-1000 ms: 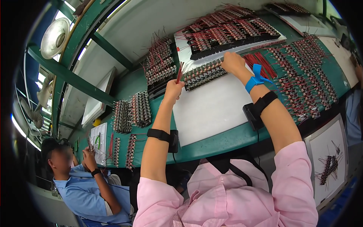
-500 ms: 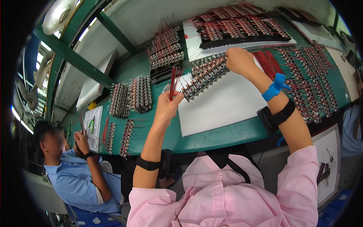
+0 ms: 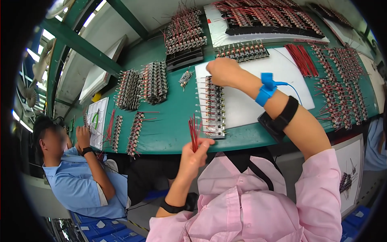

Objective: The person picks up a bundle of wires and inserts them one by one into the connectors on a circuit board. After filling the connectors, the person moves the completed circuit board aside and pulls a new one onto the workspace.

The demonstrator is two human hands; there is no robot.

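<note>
My left hand (image 3: 192, 160) is closed round a bundle of red wires (image 3: 194, 133) that stand up out of the fist. Its fingertips reach the near end of a strip of small circuit boards (image 3: 215, 109), which carries a row of round components. My right hand (image 3: 223, 72) is closed at the strip's far end; its fingertips are hidden behind the hand. The strip runs from near to far along the left side of a white board (image 3: 258, 92). A blue wrist strap (image 3: 267, 88) with a cord is on my right wrist.
Another board strip (image 3: 244, 52) lies at the white board's far edge, beside a pile of red wires (image 3: 301, 60). Wired boards (image 3: 338, 88) cover the right side. Board stacks (image 3: 153, 82) and a small bag of parts (image 3: 185, 78) are left. A co-worker (image 3: 80, 177) sits at left.
The board strip has swung from slanting across the white board to running near to far at its left side. My left hand has come nearer; my right hand has moved left.
</note>
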